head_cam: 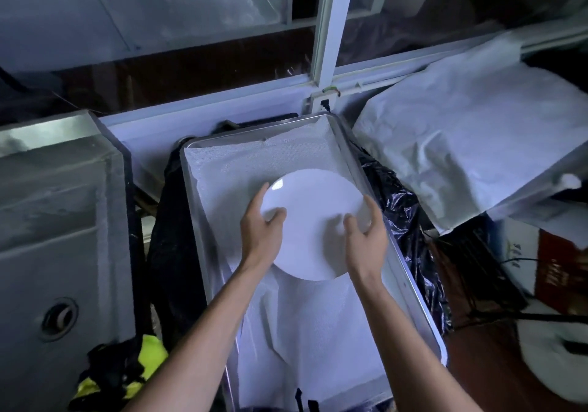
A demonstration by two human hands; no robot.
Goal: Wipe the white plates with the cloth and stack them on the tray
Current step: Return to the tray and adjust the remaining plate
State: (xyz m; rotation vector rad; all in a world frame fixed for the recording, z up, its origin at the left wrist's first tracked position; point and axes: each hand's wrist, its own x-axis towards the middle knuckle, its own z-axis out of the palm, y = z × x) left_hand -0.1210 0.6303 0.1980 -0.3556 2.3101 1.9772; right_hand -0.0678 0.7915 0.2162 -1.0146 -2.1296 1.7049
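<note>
— Plate [313, 227]: where is it held?
— Over the cloth-lined tray [410, 271], gripped at opposite rims by both hands, left [262, 233] and right [366, 236], fingers curled, seemingly for level lowering.

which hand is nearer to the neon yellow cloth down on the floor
Left. The left hand grips the white plate's left edge, on the same side as the yellow cloth, which lies low beside the tray. The right hand grips the plate's right edge, farther away.
</note>
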